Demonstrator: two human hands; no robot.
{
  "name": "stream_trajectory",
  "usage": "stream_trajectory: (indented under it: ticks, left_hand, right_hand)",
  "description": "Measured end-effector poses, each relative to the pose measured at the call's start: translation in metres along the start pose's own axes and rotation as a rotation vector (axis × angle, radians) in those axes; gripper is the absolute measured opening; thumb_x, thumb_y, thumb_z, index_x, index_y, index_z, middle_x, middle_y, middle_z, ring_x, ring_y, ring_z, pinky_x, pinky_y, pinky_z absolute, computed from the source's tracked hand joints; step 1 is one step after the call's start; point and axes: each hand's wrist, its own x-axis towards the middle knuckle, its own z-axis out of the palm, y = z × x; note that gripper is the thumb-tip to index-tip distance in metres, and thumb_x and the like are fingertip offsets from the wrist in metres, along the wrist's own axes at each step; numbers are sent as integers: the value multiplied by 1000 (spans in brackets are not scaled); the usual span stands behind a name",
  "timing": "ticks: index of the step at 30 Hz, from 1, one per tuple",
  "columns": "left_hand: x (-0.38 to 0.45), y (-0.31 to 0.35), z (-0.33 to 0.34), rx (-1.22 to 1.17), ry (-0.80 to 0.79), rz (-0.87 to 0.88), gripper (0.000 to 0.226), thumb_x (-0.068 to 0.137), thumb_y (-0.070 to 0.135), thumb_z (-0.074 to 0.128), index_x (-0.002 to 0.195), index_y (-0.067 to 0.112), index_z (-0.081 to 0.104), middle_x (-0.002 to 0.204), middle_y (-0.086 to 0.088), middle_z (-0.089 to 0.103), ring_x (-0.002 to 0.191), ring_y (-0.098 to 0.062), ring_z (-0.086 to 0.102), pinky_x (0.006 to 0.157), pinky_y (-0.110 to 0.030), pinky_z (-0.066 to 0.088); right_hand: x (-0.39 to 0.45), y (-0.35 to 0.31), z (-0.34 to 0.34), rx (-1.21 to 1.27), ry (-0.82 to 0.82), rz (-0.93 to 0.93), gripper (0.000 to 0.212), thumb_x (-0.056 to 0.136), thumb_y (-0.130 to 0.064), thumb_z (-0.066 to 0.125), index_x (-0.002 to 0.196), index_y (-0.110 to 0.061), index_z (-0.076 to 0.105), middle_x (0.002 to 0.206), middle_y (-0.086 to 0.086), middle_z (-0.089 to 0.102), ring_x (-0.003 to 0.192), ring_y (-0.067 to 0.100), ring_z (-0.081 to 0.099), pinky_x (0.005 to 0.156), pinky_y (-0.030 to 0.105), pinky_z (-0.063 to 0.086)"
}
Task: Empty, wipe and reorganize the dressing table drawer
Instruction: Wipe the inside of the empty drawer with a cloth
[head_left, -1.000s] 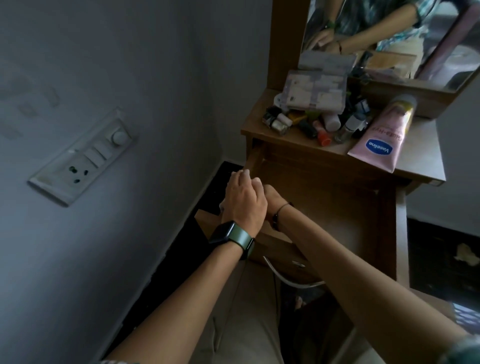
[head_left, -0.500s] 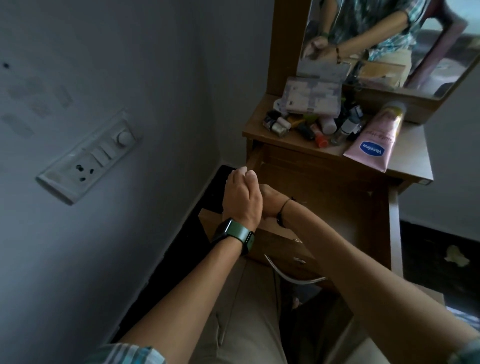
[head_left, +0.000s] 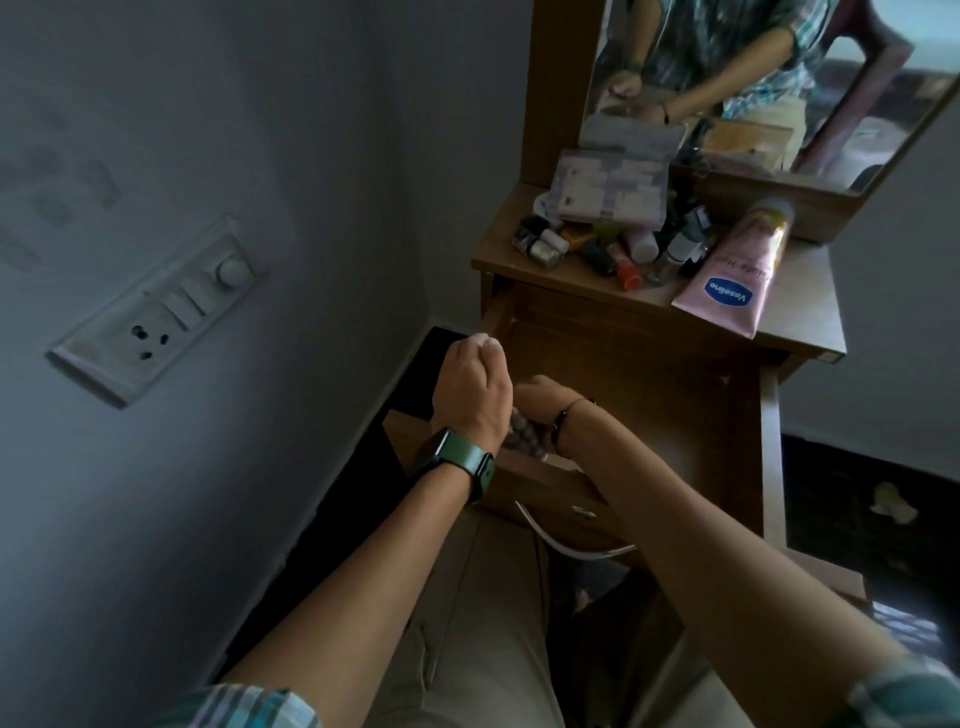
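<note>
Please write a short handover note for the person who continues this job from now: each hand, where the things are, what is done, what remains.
Left hand: curled; what it holds is hidden.
Right hand: mostly hidden behind the left; grey beaded string hangs between them.
Brown wooden drawer: pulled open, visible part looks bare.
Small cosmetic bottles and pink Vaseline lotion tube: on the wooden tabletop.
Done: emptying, apparently.
Left: set the beads down, wipe, reorganize.

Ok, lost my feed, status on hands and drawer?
Left hand curled, contents hidden. Right hand grips something beaded. Drawer open, looks emptied. Bottles crowd the tabletop.
</note>
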Motion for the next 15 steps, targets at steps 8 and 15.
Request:
stream_trajectory:
  ticks: [8,15]
  left_hand:
    - [-2,-7,3,113,-79,27,34,97,20,32,108,5,60,115,-12,60,103,-24,54,76,-22,31]
    - [-3,-9,0,122,-70,58,34,97,18,33,114,6,60,118,-10,60,107,-24,55,78,-22,33]
  right_hand:
    - [-22,-6,-4,-553,-145,-216,28,97,-13,43,120,-1,54,102,14,69,84,10,59,76,12,48]
    - [-45,45,-57,-818,-224,-191,32,97,-23,41,114,-8,65,120,9,63,111,23,57,101,36,43]
